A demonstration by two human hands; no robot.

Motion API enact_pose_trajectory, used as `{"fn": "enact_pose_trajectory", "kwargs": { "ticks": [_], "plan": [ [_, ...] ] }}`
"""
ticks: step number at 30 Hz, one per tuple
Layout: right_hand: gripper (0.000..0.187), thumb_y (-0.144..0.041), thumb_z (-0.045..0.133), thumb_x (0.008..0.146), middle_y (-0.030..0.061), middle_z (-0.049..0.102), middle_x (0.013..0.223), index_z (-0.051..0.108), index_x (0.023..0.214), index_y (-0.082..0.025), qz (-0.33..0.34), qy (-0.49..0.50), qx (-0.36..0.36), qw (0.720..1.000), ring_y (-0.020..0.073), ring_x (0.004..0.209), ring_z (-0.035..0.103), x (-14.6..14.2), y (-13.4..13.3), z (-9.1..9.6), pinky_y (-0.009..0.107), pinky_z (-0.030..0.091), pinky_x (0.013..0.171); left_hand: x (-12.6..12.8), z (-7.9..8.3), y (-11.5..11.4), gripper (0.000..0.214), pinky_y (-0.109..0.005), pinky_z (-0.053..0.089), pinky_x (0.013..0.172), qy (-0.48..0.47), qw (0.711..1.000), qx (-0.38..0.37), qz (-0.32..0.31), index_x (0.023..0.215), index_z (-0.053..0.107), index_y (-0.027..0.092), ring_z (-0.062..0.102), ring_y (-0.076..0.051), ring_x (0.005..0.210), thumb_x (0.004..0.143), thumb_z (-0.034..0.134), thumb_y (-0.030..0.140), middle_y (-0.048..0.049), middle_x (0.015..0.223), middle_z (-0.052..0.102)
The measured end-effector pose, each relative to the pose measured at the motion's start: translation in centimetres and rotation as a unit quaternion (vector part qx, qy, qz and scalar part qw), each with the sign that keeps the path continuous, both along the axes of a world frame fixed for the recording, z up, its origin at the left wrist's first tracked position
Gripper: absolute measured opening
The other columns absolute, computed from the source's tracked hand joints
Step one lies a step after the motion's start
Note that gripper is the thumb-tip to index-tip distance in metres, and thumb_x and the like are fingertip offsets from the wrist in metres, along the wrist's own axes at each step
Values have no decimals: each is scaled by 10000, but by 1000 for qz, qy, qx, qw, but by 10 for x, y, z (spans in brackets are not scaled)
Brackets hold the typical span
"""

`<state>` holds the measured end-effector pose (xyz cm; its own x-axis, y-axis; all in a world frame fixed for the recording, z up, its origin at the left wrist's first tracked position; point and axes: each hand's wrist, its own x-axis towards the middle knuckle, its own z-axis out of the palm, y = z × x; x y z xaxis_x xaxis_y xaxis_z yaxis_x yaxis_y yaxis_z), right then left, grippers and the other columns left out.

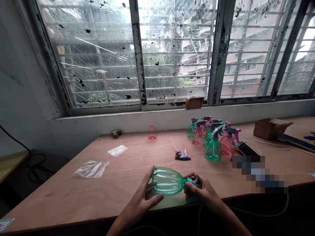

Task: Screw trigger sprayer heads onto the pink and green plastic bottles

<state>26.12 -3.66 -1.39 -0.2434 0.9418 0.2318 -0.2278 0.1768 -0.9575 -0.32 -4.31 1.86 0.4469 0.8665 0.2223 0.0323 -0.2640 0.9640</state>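
A green spray bottle [167,181] lies on its side near the front edge of the wooden table [118,183]. My left hand [144,198] wraps round its wide base end, fingers curled on the plastic. My right hand [200,193] is closed round the trigger head [195,181] at the bottle's neck. A loose pink and black trigger head with a dip tube [182,154] lies on the table beyond the bottle.
Several assembled green and pink spray bottles [214,141] stand at the back right. A headless pink bottle [152,132] stands by the wall. Two clear plastic bags [92,168] lie at left. A cardboard box [270,127] sits far right. Windows run along the back.
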Motion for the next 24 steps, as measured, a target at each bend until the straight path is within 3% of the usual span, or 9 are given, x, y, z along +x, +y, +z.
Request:
{"fn": "enact_pose_trajectory", "kwargs": {
  "ticks": [3, 6, 10, 13, 19, 24],
  "plan": [
    [343, -427, 721, 818, -2, 683, 671, 570, 984, -168, -1, 2, 2, 1000, 173, 578, 679, 0, 1, 1, 300, 558, 570, 1, 2, -2, 894, -451, 281, 1163, -13, 1000, 3, -16, 1506, 161, 372, 351, -293, 1404, 820, 732, 315, -50, 1576, 297],
    [342, -432, 722, 815, 2, 685, 672, 573, 973, -166, -3, -5, 0, 1000, 172, 578, 677, -1, -1, 1, 301, 555, 579, 0, 1, -1, 933, -449, 291, 1159, -18, 1000, -15, -18, 1515, 122, 351, 356, -292, 1400, 815, 738, 332, -74, 1556, 327],
    [352, -441, 726, 806, 7, 684, 674, 581, 967, -164, -3, -15, -5, 1000, 176, 587, 676, -1, -3, 3, 308, 554, 590, -2, -3, 4, 867, -455, 301, 1157, -8, 1000, -28, -1, 1512, 202, 281, 333, -314, 1408, 823, 720, 374, -103, 1572, 291],
    [360, -452, 725, 803, 9, 688, 677, 581, 964, -164, -4, -18, -3, 1000, 176, 588, 677, -1, -3, 5, 309, 557, 592, -1, -5, 6, 886, -456, 294, 1160, 5, 1000, -7, -17, 1511, 191, 310, 364, -307, 1393, 814, 738, 304, -90, 1562, 317],
    [369, -466, 723, 798, 7, 689, 671, 581, 963, -169, -8, -23, -3, 1000, 180, 586, 679, -2, -4, 8, 315, 561, 589, -1, -5, 5, 997, -477, 313, 1140, 9, 1000, -9, 7, 1523, 118, 312, 420, -312, 1354, 773, 776, 315, -121, 1463, 449],
    [374, -472, 723, 794, 11, 697, 664, 587, 967, -170, -9, -28, 1, 1000, 181, 577, 677, -1, -3, 6, 314, 556, 585, -2, 1, 3, 704, -474, 255, 1178, 15, 1000, -1, -6, 1483, 312, 262, 362, -315, 1393, 876, 653, 372, -104, 1485, 452]
  ]
}}
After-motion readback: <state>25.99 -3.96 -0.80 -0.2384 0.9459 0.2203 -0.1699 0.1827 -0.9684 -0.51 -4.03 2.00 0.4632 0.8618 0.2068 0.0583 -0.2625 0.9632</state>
